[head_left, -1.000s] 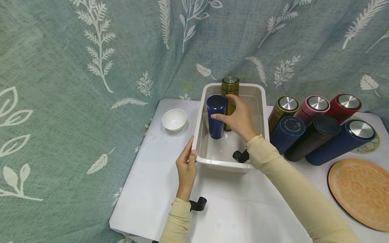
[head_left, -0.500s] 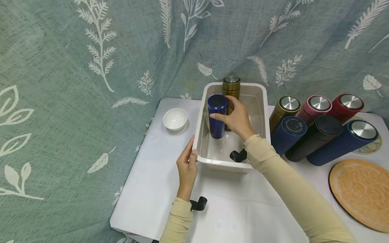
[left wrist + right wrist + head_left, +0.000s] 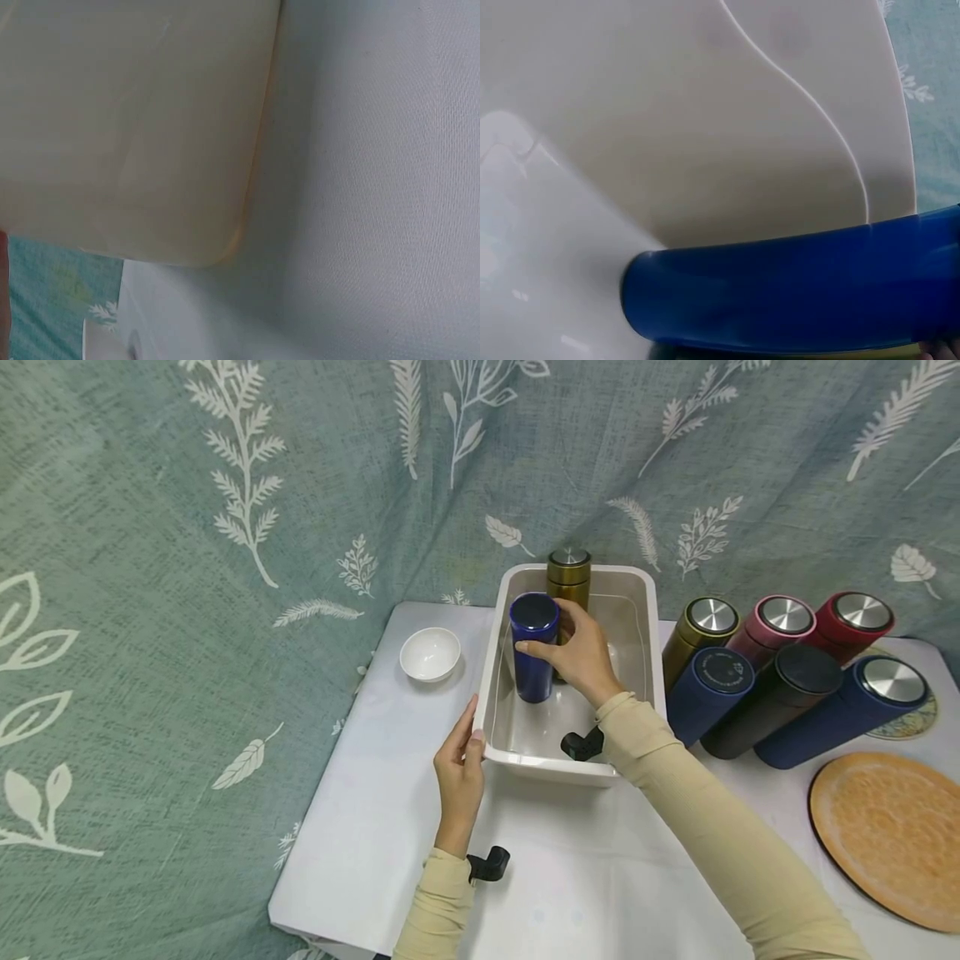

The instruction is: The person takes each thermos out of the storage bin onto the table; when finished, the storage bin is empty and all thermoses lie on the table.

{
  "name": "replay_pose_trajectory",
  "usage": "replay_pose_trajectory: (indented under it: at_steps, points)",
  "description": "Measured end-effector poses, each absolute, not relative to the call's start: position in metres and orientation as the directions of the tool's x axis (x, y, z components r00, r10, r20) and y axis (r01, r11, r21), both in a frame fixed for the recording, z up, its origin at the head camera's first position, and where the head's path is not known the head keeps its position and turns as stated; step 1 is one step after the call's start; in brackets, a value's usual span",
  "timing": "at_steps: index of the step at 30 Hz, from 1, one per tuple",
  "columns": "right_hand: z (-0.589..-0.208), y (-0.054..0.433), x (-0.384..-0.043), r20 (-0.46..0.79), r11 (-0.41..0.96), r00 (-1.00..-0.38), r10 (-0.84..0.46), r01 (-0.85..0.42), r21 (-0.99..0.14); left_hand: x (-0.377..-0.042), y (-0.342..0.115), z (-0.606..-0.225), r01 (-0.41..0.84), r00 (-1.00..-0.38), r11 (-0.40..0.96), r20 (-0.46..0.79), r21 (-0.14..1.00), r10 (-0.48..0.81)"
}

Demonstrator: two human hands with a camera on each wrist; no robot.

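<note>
A glossy blue flask [image 3: 532,664] with a dark lid stands inside a pale plastic tub [image 3: 491,710], near its left wall. My right hand [image 3: 581,652] grips the flask's upper part between thumb and fingers. Behind it, a gold flask [image 3: 568,578] stands upright in the tub, partly hidden by the blue flask and the hand. My left hand [image 3: 460,768] holds the tub's near left corner, fingers along the outside and thumb at the rim. In the right wrist view the blue flask [image 3: 780,292] reaches down to the tub floor; the left wrist view shows the tub's outer wall [image 3: 135,135].
Right of the tub stand several flasks: gold [image 3: 708,618], pink [image 3: 780,618], red [image 3: 858,614], two blue and a black one [image 3: 798,685]. A white bowl [image 3: 431,655] sits to the left. A round orange-brown board [image 3: 892,835] lies at right. A patterned curtain [image 3: 322,485] hangs behind.
The right wrist and forearm have shifted slightly left, with the hand still on the blue flask. The flask, tub and left hand look unchanged.
</note>
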State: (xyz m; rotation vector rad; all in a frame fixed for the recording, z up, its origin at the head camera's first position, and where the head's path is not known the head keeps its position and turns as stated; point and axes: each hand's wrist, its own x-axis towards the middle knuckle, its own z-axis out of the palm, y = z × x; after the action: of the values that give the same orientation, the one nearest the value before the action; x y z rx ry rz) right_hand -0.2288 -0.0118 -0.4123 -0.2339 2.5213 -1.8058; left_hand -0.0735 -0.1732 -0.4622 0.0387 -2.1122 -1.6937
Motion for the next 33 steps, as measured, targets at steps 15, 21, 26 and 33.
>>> replay_pose_trajectory:
  at_steps: [15, 21, 26, 33]
  points:
    - [-0.4176, -0.0114, -0.229, 0.042, 0.299, -0.985, -0.164, -0.09, -0.95, -0.0723, -0.1726, -0.4604, 0.23, -0.908, 0.261, 0.303, 0.938, -0.289]
    - [-0.4191, -0.0103, -0.23, 0.042, 0.283, -0.987, -0.156, -0.085, -0.955, -0.0721, -0.1724, -0.4607, 0.225, -0.909, 0.258, 0.298, 0.94, -0.292]
    - [-0.4181, -0.0104, -0.2307, 0.042, 0.311, -0.99, -0.135, -0.083, -0.947, -0.072, -0.1726, -0.4612, 0.223, -0.909, 0.263, 0.298, 0.939, -0.293]
    - [-0.414, -0.009, -0.2278, 0.046, 0.361, -0.991, -0.124, -0.089, -0.928, -0.0724, -0.1727, -0.4612, 0.23, -0.906, 0.259, 0.304, 0.938, -0.294]
